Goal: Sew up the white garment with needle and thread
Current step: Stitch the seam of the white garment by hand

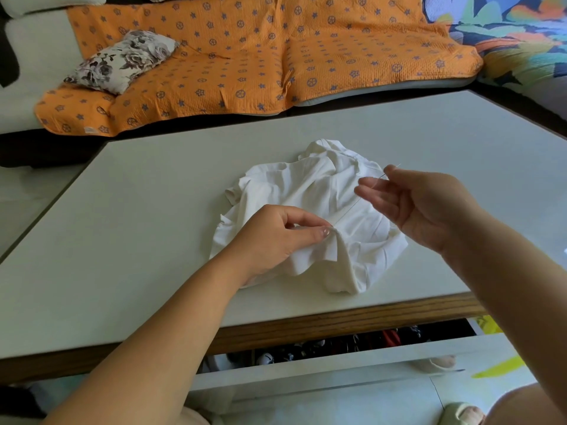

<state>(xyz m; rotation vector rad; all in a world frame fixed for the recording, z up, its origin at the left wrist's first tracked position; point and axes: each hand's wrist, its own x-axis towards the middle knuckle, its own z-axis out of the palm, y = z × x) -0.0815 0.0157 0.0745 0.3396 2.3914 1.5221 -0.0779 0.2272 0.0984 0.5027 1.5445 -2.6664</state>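
Fabric makes up the whole job here: the white garment (306,185) lies crumpled in a loose heap near the middle of the table (138,216), and it looks light, soft and limp, so it will likely fold and slide wherever it is not held down. The left hand (276,234) pinches a small fold of it between thumb and fingertips at the near side of the heap, which seems the sensible place to hold, right beside the point where the thread (352,207) leaves the cloth. The right hand (420,204) is raised above the garment's right side, thumb and forefinger nipping the needle (391,170) while the other fingers fan out loosely. The needle is thin, stiff and probably slippery, best gripped at mid-shaft as it is now. The thread runs taut from fold to needle and would probably snap or pucker the seam if tugged hard. Counted: one garment, one needle, one visible strand of thread, two hands. Beyond the table sits one floral cushion (122,61) on an orange cover (276,56).
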